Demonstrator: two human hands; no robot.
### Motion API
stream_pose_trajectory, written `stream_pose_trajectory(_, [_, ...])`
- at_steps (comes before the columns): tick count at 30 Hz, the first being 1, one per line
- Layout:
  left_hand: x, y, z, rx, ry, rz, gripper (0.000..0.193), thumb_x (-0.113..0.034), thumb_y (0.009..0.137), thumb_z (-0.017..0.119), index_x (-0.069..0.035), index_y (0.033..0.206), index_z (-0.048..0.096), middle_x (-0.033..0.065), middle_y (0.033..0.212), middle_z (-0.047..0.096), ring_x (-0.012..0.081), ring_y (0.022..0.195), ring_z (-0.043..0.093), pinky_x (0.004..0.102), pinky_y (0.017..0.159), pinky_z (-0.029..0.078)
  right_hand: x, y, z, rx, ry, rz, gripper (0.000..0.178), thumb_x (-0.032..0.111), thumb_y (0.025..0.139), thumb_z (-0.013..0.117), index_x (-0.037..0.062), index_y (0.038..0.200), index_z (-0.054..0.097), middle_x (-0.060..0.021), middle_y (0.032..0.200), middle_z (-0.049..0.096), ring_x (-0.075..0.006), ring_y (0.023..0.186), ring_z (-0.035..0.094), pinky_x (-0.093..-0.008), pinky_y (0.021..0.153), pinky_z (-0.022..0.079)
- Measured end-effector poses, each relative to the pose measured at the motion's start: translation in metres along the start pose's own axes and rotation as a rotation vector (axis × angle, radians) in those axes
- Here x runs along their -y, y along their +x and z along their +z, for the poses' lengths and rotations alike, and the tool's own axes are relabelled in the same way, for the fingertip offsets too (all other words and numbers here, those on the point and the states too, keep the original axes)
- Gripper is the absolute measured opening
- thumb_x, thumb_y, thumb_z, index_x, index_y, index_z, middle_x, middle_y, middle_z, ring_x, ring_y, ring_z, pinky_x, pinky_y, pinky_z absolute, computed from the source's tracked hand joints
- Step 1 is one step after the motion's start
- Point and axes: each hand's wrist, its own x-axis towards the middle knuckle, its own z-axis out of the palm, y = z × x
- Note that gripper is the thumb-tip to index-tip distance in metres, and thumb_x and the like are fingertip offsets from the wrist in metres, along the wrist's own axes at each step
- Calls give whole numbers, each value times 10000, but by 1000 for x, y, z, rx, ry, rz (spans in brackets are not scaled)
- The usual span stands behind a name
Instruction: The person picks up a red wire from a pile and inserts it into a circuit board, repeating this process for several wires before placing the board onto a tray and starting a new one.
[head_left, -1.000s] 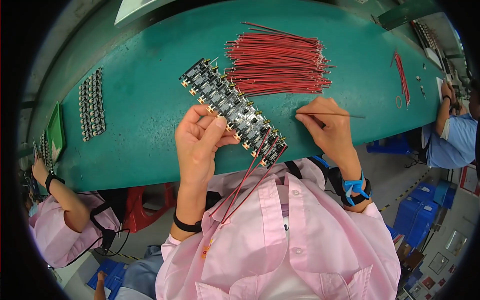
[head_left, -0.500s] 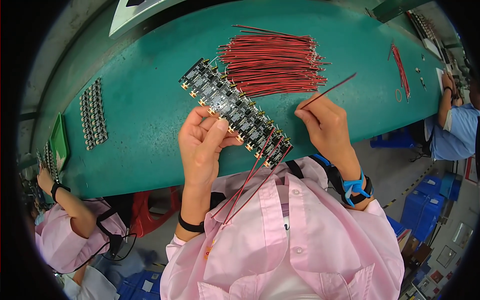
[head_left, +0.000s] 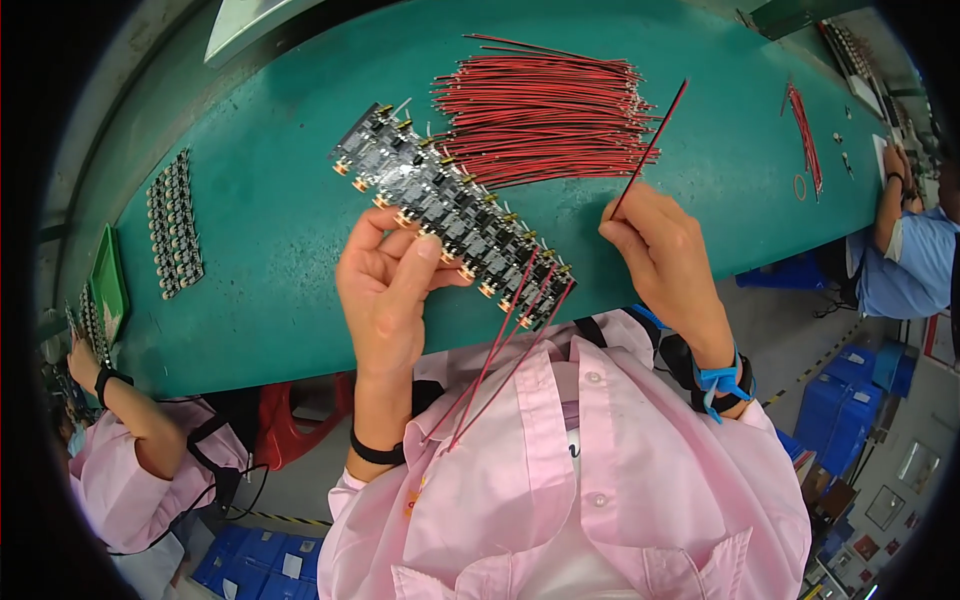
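Observation:
My left hand (head_left: 385, 275) grips a long panel of black circuit boards (head_left: 450, 205) by its near edge, thumb on top. The panel slants from upper left to lower right, with gold-coloured round parts along its near side. Several red-and-black wires (head_left: 490, 365) trail from its lower right end toward my chest. In my right hand (head_left: 655, 240), a single red-and-black wire (head_left: 655, 140) is pinched between thumb and fingers, its free end pointing up and away. The panel and this wire are apart. Beyond both hands lies a big pile of similar wires (head_left: 545, 115).
On the green table (head_left: 290, 200), another board panel (head_left: 175, 225) lies at the left, near a green tray (head_left: 110, 285). A small wire bundle (head_left: 803, 140) and a rubber band (head_left: 799, 187) rest at the right. Co-workers' arms (head_left: 145, 420) show at both sides.
The panel and my left hand have shifted slightly left. The wire in my right hand has swung to a steeper, more upright angle.

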Motion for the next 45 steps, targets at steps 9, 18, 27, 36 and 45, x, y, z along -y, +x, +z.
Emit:
stream_pose_trajectory(9, [0, 2, -1, -12, 23, 2, 175, 5, 739, 471, 24, 897, 397, 122, 786, 548, 116, 596, 549, 211, 518, 491, -1, -1, 7, 1, -206, -55, 72, 14, 682, 519, 13, 671, 447, -79, 609, 427, -247, 531, 386, -307, 517, 300])
stream_pose_trajectory(18, [-1, 1, -2, -42, 32, -16, 180, 6, 730, 480, 19, 891, 401, 94, 747, 532, 114, 584, 545, 219, 511, 486, -2, -1, 8, 9, -235, -67, 64, 8, 685, 509, 14, 670, 447, -88, 612, 423, -263, 543, 383, -315, 518, 302])
stream_pose_trajectory(27, [3, -1, 4, 5, 20, -44, 176, 3, 730, 491, 15, 879, 398, 83, 719, 519, 119, 593, 543, 228, 521, 485, 11, 4, 7, -16, 288, 209, 92, 26, 698, 522, -12, 653, 451, -55, 555, 420, -149, 492, 385, -259, 468, 297])
stream_pose_trajectory(36, [7, -2, 12, 57, 9, -62, 172, -2, 735, 494, 17, 877, 398, 89, 725, 522, 123, 608, 544, 228, 533, 482, 23, 14, 8, 61, 500, 259, 110, 71, 732, 527, -11, 675, 480, 8, 584, 445, -48, 535, 383, -185, 482, 307])
stream_pose_trajectory(45, [6, -2, 12, 70, -8, -55, 166, -8, 741, 491, 21, 877, 401, 97, 740, 527, 125, 611, 543, 226, 534, 481, 22, 13, 8, 88, 402, 232, 118, 73, 728, 532, -17, 668, 485, 1, 580, 453, -53, 537, 395, -189, 486, 314])
